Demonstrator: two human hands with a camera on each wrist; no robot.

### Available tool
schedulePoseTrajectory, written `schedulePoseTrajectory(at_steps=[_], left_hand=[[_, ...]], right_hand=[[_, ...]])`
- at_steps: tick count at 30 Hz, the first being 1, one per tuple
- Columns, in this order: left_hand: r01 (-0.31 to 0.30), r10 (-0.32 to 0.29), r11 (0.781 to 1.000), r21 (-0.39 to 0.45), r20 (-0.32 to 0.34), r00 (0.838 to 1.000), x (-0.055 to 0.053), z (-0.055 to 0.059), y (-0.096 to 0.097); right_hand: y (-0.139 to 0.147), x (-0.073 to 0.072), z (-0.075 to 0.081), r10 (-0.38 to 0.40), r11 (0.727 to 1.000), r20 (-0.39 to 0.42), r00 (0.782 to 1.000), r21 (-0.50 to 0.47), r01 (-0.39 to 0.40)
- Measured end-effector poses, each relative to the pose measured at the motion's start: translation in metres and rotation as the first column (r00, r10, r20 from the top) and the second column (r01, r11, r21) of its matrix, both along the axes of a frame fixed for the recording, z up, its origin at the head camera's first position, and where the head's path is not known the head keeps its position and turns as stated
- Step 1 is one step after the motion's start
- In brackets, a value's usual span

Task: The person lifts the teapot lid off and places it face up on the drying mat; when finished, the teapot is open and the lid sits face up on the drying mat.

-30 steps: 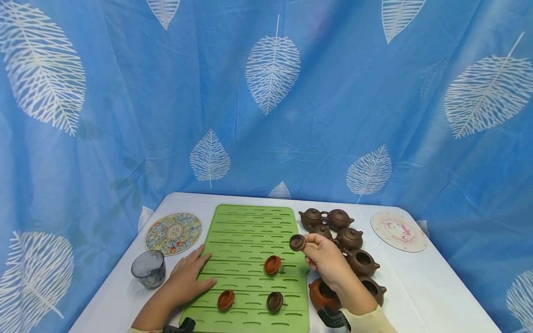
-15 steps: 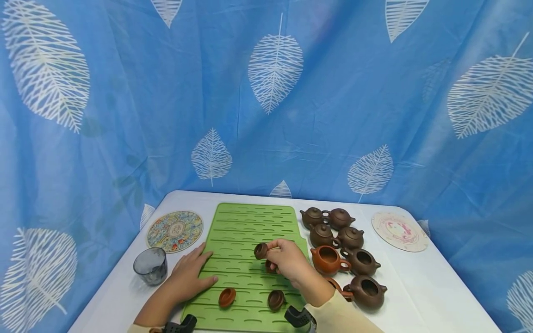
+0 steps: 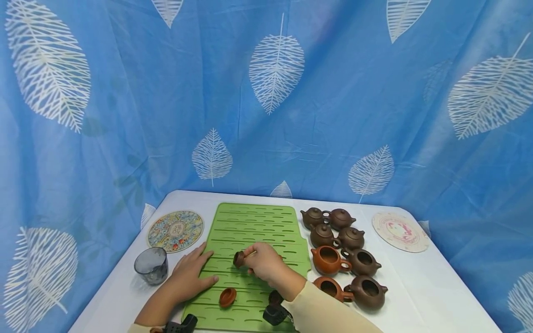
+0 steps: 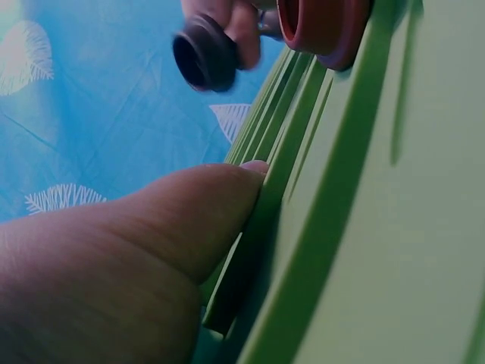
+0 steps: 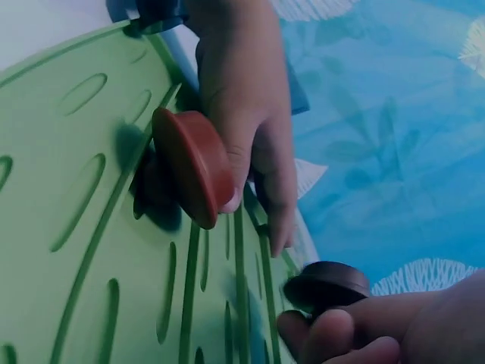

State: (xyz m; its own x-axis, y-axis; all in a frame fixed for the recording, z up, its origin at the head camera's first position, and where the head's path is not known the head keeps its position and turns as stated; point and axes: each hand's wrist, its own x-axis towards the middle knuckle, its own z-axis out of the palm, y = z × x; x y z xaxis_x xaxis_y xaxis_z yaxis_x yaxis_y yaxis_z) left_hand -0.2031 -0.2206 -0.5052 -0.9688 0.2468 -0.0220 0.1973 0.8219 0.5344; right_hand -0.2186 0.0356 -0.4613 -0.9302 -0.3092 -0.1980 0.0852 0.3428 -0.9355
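My right hand [image 3: 266,263] pinches a small dark brown teapot lid [image 3: 238,259] above the middle of the green ridged mat [image 3: 254,212]. In the right wrist view the dark lid [image 5: 330,282] tilts over the fingers of the right hand [image 5: 356,330]. My left hand [image 3: 187,277] lies flat along the mat's left edge, its thumb [image 4: 189,220] stretched over the rim. Near its thumb a reddish-brown lid [image 3: 227,297] rests tilted on the mat. Another dark lid [image 3: 275,297] is partly covered by my right wrist, and one more reddish lid is mostly hidden behind the right hand.
Several teapots stand in two rows on the right: lidded dark ones [image 3: 322,235] behind, lidless ones [image 3: 370,303] in front. A patterned round mat [image 3: 158,231] and a grey glass [image 3: 151,266] are at left. A pale round mat [image 3: 399,231] lies far right.
My right hand has carried the dark lid leftward from beside the teapots to above the middle of the mat. The left hand has stayed on the mat's edge.
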Motion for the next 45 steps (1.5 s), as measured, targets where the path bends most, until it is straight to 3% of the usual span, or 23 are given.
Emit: schedulePoseTrajectory(at_steps=[10, 19, 25, 30, 37, 40, 45], left_hand=[[0.000, 0.000, 1.000, 0.010, -0.003, 1.000, -0.003, -0.007, -0.001], [0.001, -0.001, 1.000, 0.009, 0.019, 1.000, -0.002, -0.004, 0.003], [-0.005, 0.005, 1.000, 0.001, 0.015, 1.000, -0.003, -0.006, 0.000], [-0.003, 0.003, 1.000, 0.006, 0.014, 1.000, 0.000, -0.004, 0.002], [0.000, 0.000, 1.000, 0.006, 0.003, 1.000, 0.000, -0.004, 0.001], [-0.002, 0.002, 1.000, -0.005, 0.005, 1.000, -0.001, -0.002, -0.001], [-0.003, 0.003, 1.000, 0.007, 0.008, 1.000, 0.000, -0.001, -0.001]], right_hand=[[-0.018, 0.002, -0.006, 0.008, 0.996, -0.013, 1.000, 0.086, -0.007], [-0.016, 0.003, -0.012, -0.044, 0.998, 0.013, 0.999, 0.050, 0.043], [-0.007, 0.002, -0.009, -0.017, 1.000, 0.019, 1.000, 0.013, 0.016], [0.010, 0.001, 0.001, -0.009, 1.000, 0.009, 1.000, -0.009, 0.009], [0.050, -0.004, 0.015, -0.035, 0.997, -0.066, 0.997, -0.071, 0.030], [0.069, -0.008, 0.020, -0.091, 0.994, -0.105, 0.990, -0.073, 0.084], [0.102, -0.016, 0.026, -0.223, 0.975, -0.185, 0.957, -0.029, 0.221]])
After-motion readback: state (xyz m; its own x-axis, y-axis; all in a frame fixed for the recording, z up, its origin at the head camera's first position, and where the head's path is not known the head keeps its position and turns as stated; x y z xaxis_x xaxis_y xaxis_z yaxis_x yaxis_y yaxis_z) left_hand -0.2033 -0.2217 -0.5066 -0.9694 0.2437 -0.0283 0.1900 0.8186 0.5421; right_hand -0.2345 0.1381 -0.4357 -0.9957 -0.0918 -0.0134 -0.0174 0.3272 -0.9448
